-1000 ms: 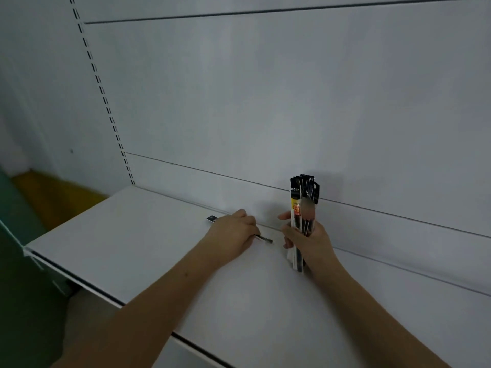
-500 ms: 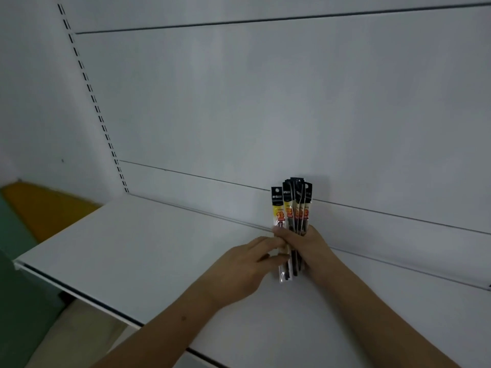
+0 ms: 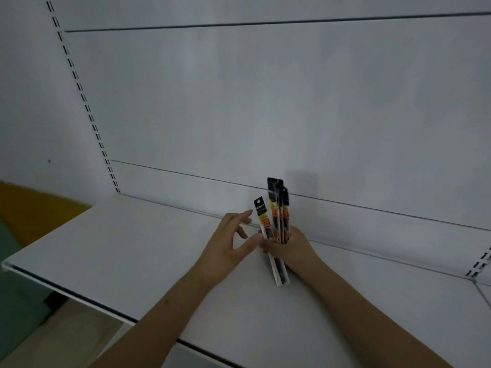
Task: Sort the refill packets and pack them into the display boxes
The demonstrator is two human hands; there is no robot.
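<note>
White metal shelving fills the view: a flat white shelf board (image 3: 127,251) runs across the lower half, backed by a plain pale panel wall (image 3: 265,102) with a slotted upright strip (image 3: 79,88) at the left. Over the shelf, near the back wall, the right hand (image 3: 289,248) has its fingers curled round a bunch of long narrow clear refill packets with black tops and yellow-orange labels (image 3: 277,216), held nearly upright, their lower ends sticking out below the hand just above the board. One packet (image 3: 261,216) on the left side of the bunch sits lower than the others and leans slightly left. The left hand (image 3: 228,245) is just beside the bunch with its fingers spread and relaxed, gripping nothing; its thumb tip (image 3: 256,239) reaches to the bunch's left edge, whether touching I cannot tell.
</note>
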